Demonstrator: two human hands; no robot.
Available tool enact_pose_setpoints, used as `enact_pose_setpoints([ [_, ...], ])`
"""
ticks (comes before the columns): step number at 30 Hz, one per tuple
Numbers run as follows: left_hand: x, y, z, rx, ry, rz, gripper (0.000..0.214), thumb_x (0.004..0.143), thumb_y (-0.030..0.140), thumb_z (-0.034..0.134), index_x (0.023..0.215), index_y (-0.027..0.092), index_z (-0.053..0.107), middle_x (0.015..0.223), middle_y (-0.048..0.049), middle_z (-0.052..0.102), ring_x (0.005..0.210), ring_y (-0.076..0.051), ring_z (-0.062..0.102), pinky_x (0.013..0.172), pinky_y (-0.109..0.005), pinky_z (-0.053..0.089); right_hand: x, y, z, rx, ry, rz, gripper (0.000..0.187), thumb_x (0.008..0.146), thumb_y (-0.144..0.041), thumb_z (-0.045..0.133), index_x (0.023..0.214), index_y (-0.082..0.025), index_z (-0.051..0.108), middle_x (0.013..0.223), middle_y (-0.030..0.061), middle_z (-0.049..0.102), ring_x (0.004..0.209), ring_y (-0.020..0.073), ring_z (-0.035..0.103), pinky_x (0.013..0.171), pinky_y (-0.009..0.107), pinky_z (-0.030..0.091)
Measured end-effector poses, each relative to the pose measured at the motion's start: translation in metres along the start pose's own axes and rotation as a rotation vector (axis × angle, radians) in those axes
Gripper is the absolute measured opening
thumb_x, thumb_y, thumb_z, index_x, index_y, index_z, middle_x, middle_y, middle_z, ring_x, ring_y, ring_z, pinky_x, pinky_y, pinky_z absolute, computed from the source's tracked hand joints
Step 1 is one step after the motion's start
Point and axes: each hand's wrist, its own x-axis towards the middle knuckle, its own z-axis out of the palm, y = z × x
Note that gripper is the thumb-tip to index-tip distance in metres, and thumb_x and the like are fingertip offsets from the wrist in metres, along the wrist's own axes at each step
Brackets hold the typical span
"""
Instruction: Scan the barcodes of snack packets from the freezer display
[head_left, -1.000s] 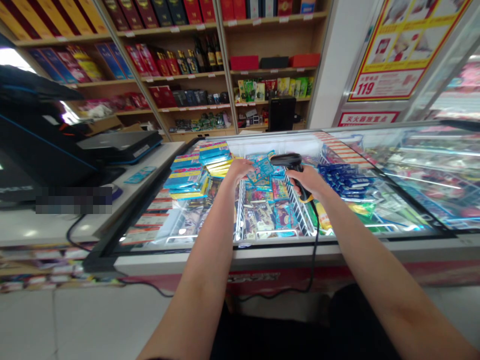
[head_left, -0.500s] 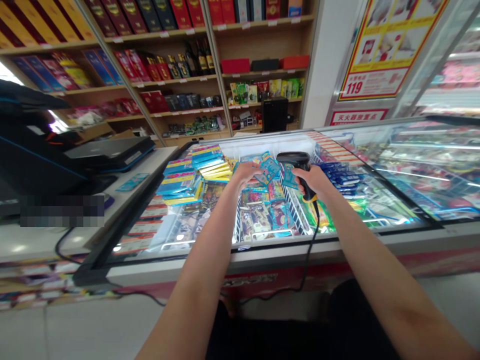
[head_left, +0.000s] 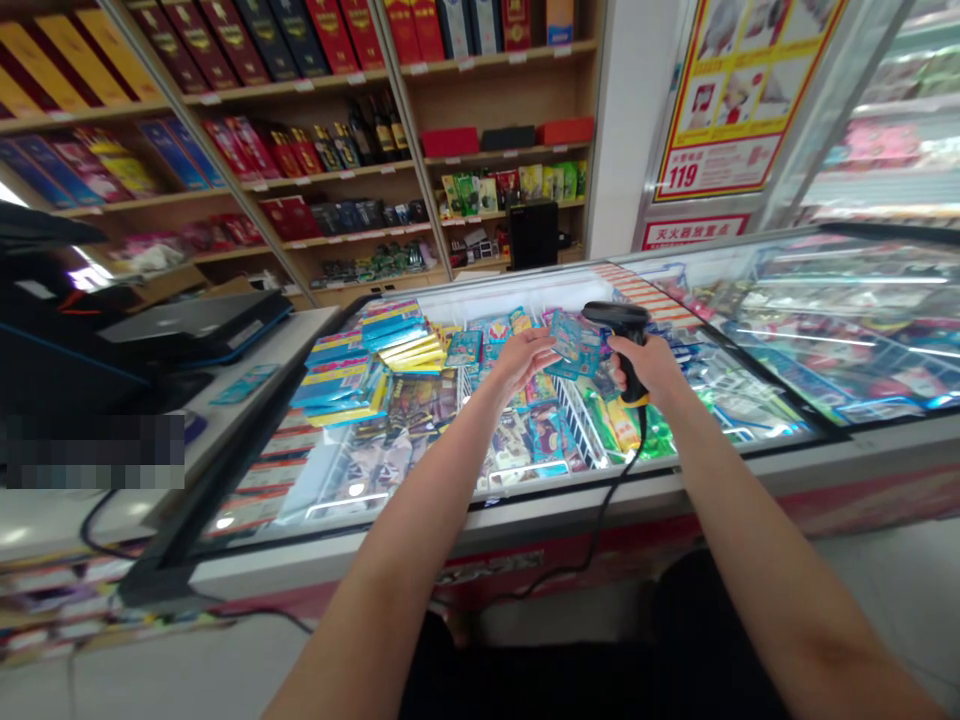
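The left hand's [head_left: 523, 358] fingers pinch the near-left edge of a teal packet [head_left: 574, 335], which sticks out toward about 3 o'clock. Another teal layer overlaps it underneath; I cannot tell whether the fingers hold that one too. The right hand's [head_left: 656, 370] fingers are wrapped around the grip of a black scanner [head_left: 621, 318], whose head points toward 9 o'clock, just beyond the packet's right side. Whether the two touch is unclear.

Over the last second both hands have travelled toward 3 o'clock across the glass-topped freezer [head_left: 517, 492]. The scanner, earlier above the wire basket wall [head_left: 576, 425], is now past it, and the packet has come over that wall. Packet and scanner moved as a pair, so at this point in the work they are still near each other.

Farther out, a loose teal packet [head_left: 465, 348] shows clearly at 9 o'clock from the left hand, with yellow-edged stacks [head_left: 341, 380] beyond it; these have stayed put. Green packs [head_left: 658, 432] lie at 6 o'clock from the right hand, beside the scanner's cable [head_left: 643, 432]. The tabletop [head_left: 304, 334] stands at 9 to 10 o'clock, carrying a flat black device [head_left: 196, 325]; shelves [head_left: 360, 170] fill 11 to 12.
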Motion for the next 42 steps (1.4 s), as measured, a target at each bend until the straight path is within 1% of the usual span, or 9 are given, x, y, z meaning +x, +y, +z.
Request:
enact_pose_setpoints([
  [3,0.0,-0.011,0.012,0.129,0.06,0.037,0.027,0.074,0.007,0.071,0.1,0.011,0.065,0.094,-0.0057,0.07,0.078,-0.011,0.067,0.092,-0.034,0.055,0.001,-0.001,0.0,0.011,0.042,-0.014,0.023,0.074,-0.03,0.071,0.069,-0.021,0.051,0.049,-0.0026,0.053,0.035,0.0117,0.047,0.029,0.023,0.037],
  [6,0.001,-0.019,0.014,0.447,0.155,0.097,0.034,0.076,0.012,0.07,0.109,0.011,0.066,0.107,-0.0095,0.071,0.084,-0.017,0.07,0.084,-0.032,0.057,0.0,-0.005,0.001,0.015,0.053,-0.003,0.021,0.075,-0.028,0.069,0.07,-0.021,0.051,0.048,-0.003,0.054,0.034,0.0114,0.046,0.029,0.023,0.037],
  [10,0.003,-0.021,0.007,0.783,0.161,0.204,0.029,0.079,0.018,0.068,0.107,0.015,0.07,0.112,-0.0084,0.072,0.099,-0.02,0.069,0.087,-0.029,0.054,-0.004,-0.01,0.004,0.006,0.062,0.016,0.022,0.076,-0.027,0.069,0.07,-0.021,0.049,0.047,-0.0036,0.052,0.034,0.0109,0.045,0.029,0.023,0.037],
  [16,0.002,-0.012,-0.012,1.068,0.266,0.252,0.027,0.082,0.022,0.065,0.108,0.017,0.069,0.115,-0.0077,0.072,0.101,-0.019,0.068,0.094,-0.028,0.049,-0.004,-0.01,0.005,-0.005,0.059,0.024,0.023,0.076,-0.028,0.07,0.069,-0.021,0.049,0.049,-0.0033,0.053,0.034,0.0101,0.045,0.029,0.023,0.036],
  [22,-0.003,0.003,-0.045,1.365,0.422,0.155,0.03,0.083,0.028,0.06,0.109,0.016,0.068,0.116,-0.0122,0.071,0.111,-0.027,0.064,0.095,-0.034,0.048,-0.003,-0.007,0.006,0.004,0.015,0.03,0.023,0.075,-0.028,0.07,0.067,-0.02,0.05,0.05,-0.0023,0.053,0.035,0.0105,0.047,0.029,0.022,0.037],
  [31,-0.024,0.021,-0.07,1.516,0.494,-0.054,0.029,0.081,0.044,0.064,0.094,0.019,0.068,0.11,-0.0172,0.068,0.113,-0.034,0.062,0.092,-0.04,0.047,-0.004,-0.014,0.044,-0.077,-0.129,0.025,0.023,0.076,-0.027,0.07,0.07,-0.02,0.049,0.048,-0.0033,0.052,0.033,0.0099,0.045,0.03,0.021,0.037],
  [35,-0.033,0.021,-0.064,1.554,0.504,-0.046,0.047,0.076,0.058,0.067,0.1,0.018,0.068,0.122,-0.0203,0.061,0.121,-0.038,0.055,0.097,-0.045,0.045,0.001,-0.017,0.067,-0.133,-0.2,0.009,0.023,0.075,-0.025,0.07,0.068,-0.02,0.049,0.049,-0.0023,0.054,0.034,0.0103,0.047,0.03,0.021,0.037],
  [39,-0.037,0.015,-0.049,1.549,0.478,-0.057,0.06,0.069,0.059,0.074,0.109,0.015,0.067,0.131,-0.0239,0.054,0.126,-0.045,0.049,0.101,-0.052,0.041,0.007,-0.016,0.087,-0.21,-0.269,-0.018,0.024,0.076,-0.025,0.069,0.062,-0.021,0.049,0.043,-0.0018,0.051,0.032,0.0109,0.046,0.031,0.021,0.037],
  [42,-0.036,0.01,-0.043,1.556,0.441,-0.103,0.062,0.069,0.06,0.074,0.111,0.015,0.068,0.131,-0.0242,0.055,0.123,-0.043,0.052,0.101,-0.05,0.042,0.01,-0.014,0.094,-0.238,-0.274,-0.015,0.024,0.076,-0.024,0.067,0.059,-0.02,0.05,0.041,-0.001,0.051,0.031,0.011,0.044,0.03,0.022,0.038],
])
